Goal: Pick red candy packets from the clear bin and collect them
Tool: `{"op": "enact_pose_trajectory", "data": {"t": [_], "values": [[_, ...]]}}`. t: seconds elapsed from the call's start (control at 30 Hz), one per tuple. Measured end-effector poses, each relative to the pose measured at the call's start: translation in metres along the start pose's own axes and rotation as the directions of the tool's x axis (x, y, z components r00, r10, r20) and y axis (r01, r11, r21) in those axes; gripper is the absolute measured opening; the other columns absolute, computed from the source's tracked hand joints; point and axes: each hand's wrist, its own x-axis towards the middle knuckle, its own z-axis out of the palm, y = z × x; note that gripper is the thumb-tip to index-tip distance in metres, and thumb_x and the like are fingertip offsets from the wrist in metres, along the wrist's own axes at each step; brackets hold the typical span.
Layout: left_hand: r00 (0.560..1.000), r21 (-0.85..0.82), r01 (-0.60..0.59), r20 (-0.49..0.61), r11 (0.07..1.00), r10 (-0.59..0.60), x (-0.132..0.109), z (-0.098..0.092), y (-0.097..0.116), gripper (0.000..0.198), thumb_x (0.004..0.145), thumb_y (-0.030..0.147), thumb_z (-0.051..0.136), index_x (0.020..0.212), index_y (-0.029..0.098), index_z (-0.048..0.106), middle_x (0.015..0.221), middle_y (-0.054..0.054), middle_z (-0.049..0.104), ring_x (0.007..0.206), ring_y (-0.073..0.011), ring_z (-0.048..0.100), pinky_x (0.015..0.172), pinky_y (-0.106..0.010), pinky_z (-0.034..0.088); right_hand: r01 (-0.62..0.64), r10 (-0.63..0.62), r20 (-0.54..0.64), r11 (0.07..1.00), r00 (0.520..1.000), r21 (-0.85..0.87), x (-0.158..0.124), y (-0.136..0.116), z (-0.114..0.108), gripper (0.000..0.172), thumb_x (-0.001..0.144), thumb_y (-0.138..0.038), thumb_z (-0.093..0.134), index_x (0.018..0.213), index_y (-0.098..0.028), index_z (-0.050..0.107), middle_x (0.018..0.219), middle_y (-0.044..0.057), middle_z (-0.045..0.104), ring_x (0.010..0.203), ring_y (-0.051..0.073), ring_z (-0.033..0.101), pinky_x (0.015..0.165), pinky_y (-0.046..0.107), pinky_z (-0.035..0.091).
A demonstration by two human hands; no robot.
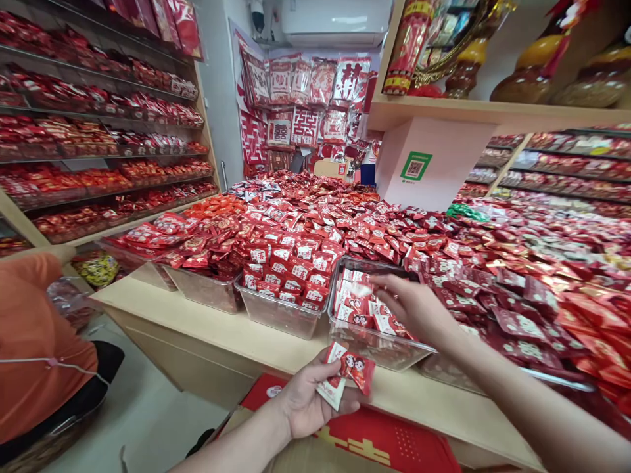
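My left hand point(318, 401) is palm up in front of the counter edge, thumb closed over small red-and-white candy packets point(357, 371). The top packet carries two cartoon figures. My right hand point(417, 305) reaches over a clear plastic bin point(379, 345), its fingertips on a pale, motion-blurred packet point(359, 289). Under that hand, matching packets point(355, 318) stand in rows inside the bin. Left of it, another clear bin point(280, 318) is heaped with red packets point(288, 269) printed with white labels.
Dark red packets point(517, 322) pile up at the right. Stocked shelves point(98, 154) line the left wall. A person in an orange top point(44, 341) is at the left edge. A red box point(394, 440) lies below the counter point(217, 328). A white post point(434, 157) bears a QR code.
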Motion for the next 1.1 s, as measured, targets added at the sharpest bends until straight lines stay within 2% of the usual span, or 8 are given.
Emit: {"op": "enact_pose_trajectory", "data": {"t": [0.13,0.23,0.33,0.4,0.43,0.53,0.7,1.1], "values": [[0.994,-0.071,-0.024,0.101,0.997,0.031,-0.004,0.003,-0.003,0.057,0.071,0.054,0.048,0.107,0.009,0.047,0.091,-0.014,0.062,0.083,-0.0263,0.060,0.065,-0.028,0.047,0.254,-0.247,0.147,0.967,0.958,-0.032,-0.060,-0.042,0.007,0.027,0.083,-0.019,0.037,0.105,-0.016,0.052,0.105,0.011,0.059,0.090,0.019,0.056,0.073,0.031,0.046],[0.993,-0.026,-0.118,0.006,0.993,0.118,-0.005,0.005,-0.006,0.041,0.069,0.030,0.061,0.105,0.021,0.044,0.092,-0.007,0.062,0.075,-0.0217,0.062,0.058,-0.023,0.047,0.243,-0.250,0.212,0.968,0.945,0.059,-0.070,-0.050,0.011,0.023,0.082,-0.022,0.041,0.098,-0.016,0.056,0.100,0.010,0.061,0.089,0.018,0.056,0.074,0.029,0.046],[0.982,0.037,-0.138,-0.123,0.990,0.142,-0.004,0.007,-0.006,0.038,0.067,0.013,0.061,0.100,0.021,0.043,0.084,-0.004,0.063,0.063,-0.0164,0.062,0.049,-0.018,0.043,0.107,-0.120,0.220,0.992,0.968,0.070,-0.039,-0.028,0.007,0.027,0.084,-0.029,0.036,0.082,-0.018,0.061,0.083,0.006,0.064,0.077,0.014,0.059,0.068,0.023,0.045],[0.977,0.054,-0.146,-0.147,0.988,0.153,-0.002,0.008,-0.005,0.035,0.068,0.012,0.059,0.098,0.020,0.043,0.079,-0.004,0.063,0.058,-0.0143,0.061,0.047,-0.017,0.042,-0.040,0.057,0.158,0.994,0.986,-0.106,-0.005,-0.003,0.006,0.030,0.084,-0.029,0.034,0.081,-0.018,0.061,0.082,0.007,0.065,0.077,0.015,0.059,0.069,0.025,0.044],[0.976,0.059,-0.154,-0.150,0.986,0.161,-0.001,0.008,-0.005,0.035,0.068,0.012,0.059,0.098,0.020,0.043,0.079,-0.003,0.063,0.058,-0.0138,0.061,0.047,-0.017,0.042,-0.103,0.134,0.142,0.974,0.981,-0.204,0.013,0.009,0.009,0.029,0.083,-0.029,0.035,0.082,-0.018,0.062,0.083,0.008,0.064,0.080,0.017,0.059,0.069,0.026,0.043],[0.972,0.069,-0.160,-0.162,0.985,0.170,0.002,0.005,-0.005,0.035,0.069,0.011,0.057,0.099,0.021,0.041,0.081,-0.004,0.063,0.059,-0.0134,0.061,0.048,-0.018,0.043,-0.130,0.257,0.279,0.906,0.925,-0.403,0.055,0.039,0.025,0.021,0.077,-0.022,0.043,0.086,-0.017,0.061,0.084,0.009,0.065,0.080,0.021,0.059,0.065,0.027,0.043],[0.980,0.090,-0.126,-0.145,0.988,0.138,0.004,0.001,-0.007,0.036,0.070,0.013,0.055,0.101,0.020,0.039,0.082,-0.006,0.063,0.061,-0.0159,0.062,0.050,-0.019,0.043,-0.019,0.254,0.417,0.871,0.872,-0.491,0.078,0.051,0.049,0.027,0.069,-0.019,0.051,0.095,-0.016,0.057,0.093,0.011,0.063,0.085,0.022,0.058,0.064,0.028,0.045],[0.992,0.138,-0.092,-0.078,0.986,0.104,0.007,-0.002,-0.009,0.034,0.070,0.014,0.055,0.099,0.020,0.039,0.080,-0.006,0.063,0.060,-0.0165,0.062,0.050,-0.020,0.043,0.045,0.137,0.318,0.862,0.938,-0.505,0.081,0.043,0.053,0.026,0.081,-0.018,0.036,0.082,-0.013,0.061,0.083,0.014,0.064,0.079,0.023,0.059,0.066,0.029,0.043]]}}
